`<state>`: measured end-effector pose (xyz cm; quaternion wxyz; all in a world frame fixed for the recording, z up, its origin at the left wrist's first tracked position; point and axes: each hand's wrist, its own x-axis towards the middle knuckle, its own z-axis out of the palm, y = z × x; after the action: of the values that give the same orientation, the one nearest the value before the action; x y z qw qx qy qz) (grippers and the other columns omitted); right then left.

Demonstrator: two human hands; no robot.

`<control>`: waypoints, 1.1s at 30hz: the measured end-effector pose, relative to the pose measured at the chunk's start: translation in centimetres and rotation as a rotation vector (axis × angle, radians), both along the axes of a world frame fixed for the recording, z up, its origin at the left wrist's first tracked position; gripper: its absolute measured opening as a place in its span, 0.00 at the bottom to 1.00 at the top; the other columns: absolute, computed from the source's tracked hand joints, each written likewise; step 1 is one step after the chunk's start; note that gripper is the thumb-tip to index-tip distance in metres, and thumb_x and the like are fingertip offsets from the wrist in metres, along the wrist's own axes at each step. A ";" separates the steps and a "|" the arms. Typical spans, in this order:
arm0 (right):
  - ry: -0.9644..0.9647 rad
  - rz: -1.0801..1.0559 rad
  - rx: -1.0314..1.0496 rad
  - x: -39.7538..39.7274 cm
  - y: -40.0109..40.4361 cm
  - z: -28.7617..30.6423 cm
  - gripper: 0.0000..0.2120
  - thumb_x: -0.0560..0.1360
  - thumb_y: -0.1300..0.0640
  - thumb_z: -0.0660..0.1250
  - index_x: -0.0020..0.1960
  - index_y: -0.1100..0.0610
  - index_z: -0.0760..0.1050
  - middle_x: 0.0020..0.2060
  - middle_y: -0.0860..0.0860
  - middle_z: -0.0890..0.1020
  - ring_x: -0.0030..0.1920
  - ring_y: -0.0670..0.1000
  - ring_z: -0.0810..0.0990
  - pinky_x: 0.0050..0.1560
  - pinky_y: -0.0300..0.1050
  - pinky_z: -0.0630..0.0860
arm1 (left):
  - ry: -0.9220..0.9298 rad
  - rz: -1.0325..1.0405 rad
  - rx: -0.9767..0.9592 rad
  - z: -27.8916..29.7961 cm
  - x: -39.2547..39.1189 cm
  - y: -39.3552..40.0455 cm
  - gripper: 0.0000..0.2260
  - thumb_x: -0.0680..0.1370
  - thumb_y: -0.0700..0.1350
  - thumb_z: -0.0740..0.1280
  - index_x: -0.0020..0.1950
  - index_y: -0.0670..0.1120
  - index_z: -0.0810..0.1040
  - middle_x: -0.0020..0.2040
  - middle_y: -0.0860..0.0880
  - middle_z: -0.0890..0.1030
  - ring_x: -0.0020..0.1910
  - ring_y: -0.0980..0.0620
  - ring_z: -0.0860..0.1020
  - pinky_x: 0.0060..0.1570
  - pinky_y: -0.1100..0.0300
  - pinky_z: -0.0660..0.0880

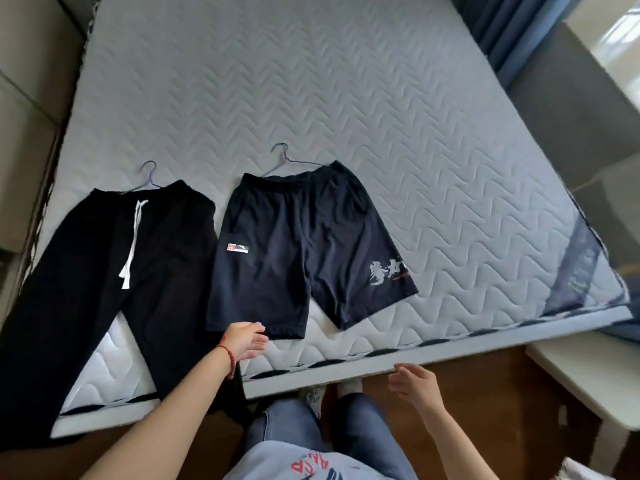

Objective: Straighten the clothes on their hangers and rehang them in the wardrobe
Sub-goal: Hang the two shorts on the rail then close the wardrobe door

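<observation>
Navy shorts [298,247] with white lettering on one leg lie flat on the mattress [346,98], a thin wire hanger [282,152] poking out of the waistband. To their left lie black trousers [114,271] with a white drawstring, on a second wire hanger [149,174]; their legs hang over the bed's front edge. My left hand [244,342] hovers just below the hem of the shorts' left leg, fingers relaxed and holding nothing. My right hand [414,381] floats in front of the bed edge, fingers loosely spread and empty.
The quilted white mattress stretches far back and right. Blue curtains [512,32] hang at the back right beside a grey padded bench [568,109]. A white bedside surface [588,375] stands at the right. My feet and jeans are on the wooden floor [485,393] below.
</observation>
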<state>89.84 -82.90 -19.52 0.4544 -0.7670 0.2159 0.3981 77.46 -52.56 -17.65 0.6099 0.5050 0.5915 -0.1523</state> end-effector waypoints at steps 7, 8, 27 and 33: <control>0.075 0.237 0.002 8.0 5.1 -4.4 0.08 0.78 0.65 0.58 0.49 0.64 0.75 0.33 0.56 0.80 0.24 0.46 0.78 0.26 0.36 0.71 | 0.091 0.060 0.093 -4.0 3.4 1.3 0.08 0.78 0.43 0.62 0.50 0.39 0.77 0.37 0.45 0.80 0.34 0.49 0.76 0.32 0.62 0.68; 0.061 0.269 0.006 9.5 6.1 -5.0 0.08 0.78 0.65 0.58 0.49 0.63 0.75 0.33 0.56 0.79 0.25 0.46 0.79 0.27 0.36 0.72 | 0.095 0.024 0.152 -4.9 3.9 1.3 0.10 0.78 0.43 0.62 0.52 0.39 0.78 0.39 0.45 0.80 0.37 0.48 0.78 0.34 0.61 0.70; -1.020 0.931 0.030 36.3 39.1 -18.0 0.14 0.74 0.61 0.60 0.57 0.60 0.77 0.57 0.58 0.79 0.61 0.59 0.73 0.62 0.50 0.66 | 0.281 -0.868 0.934 -27.5 14.1 8.8 0.29 0.78 0.60 0.39 0.75 0.49 0.54 0.77 0.47 0.53 0.75 0.46 0.54 0.67 0.40 0.56; -0.928 1.105 -0.145 39.9 46.9 -21.9 0.22 0.77 0.54 0.57 0.70 0.57 0.63 0.69 0.57 0.68 0.70 0.58 0.63 0.68 0.53 0.59 | 0.225 -0.869 1.136 -29.7 13.3 8.9 0.38 0.69 0.57 0.56 0.76 0.52 0.43 0.78 0.51 0.41 0.77 0.50 0.40 0.71 0.44 0.46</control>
<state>129.78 -36.04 -41.43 0.1796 -0.8822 -0.3927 0.1876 90.75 -43.70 -47.37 0.0731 0.9146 0.3845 -0.1013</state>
